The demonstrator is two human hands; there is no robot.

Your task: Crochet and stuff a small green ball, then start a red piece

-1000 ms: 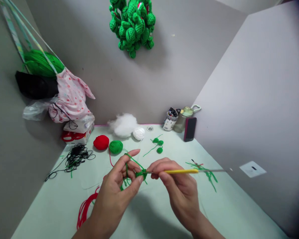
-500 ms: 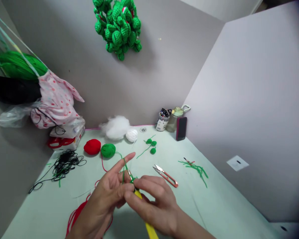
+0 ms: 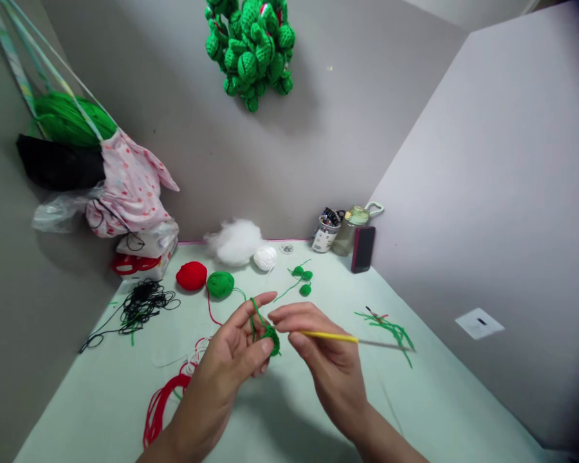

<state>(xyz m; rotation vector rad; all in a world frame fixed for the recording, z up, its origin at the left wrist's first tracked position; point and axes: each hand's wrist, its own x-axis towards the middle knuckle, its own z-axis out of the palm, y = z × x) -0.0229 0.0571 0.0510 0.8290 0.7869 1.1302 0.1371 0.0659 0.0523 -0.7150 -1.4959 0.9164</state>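
Head view: left hand half-curled

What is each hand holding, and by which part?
Left hand: small green crocheted yarn piece, by its left edge. Right hand: slim yellow-handled crochet hook, by the end nearest that piece.

the small crochet piece and the green yarn ball share a bright green. the hook has a yellow handle and a greyish shaft. the red ball is plain, and so is the white ball. the desk is pale mint. the cloth bag is pink with red dots. the tangled cord is black, the looped strands red. the hanging bundle is green with touches of red and white. the phone is black, edged in magenta.
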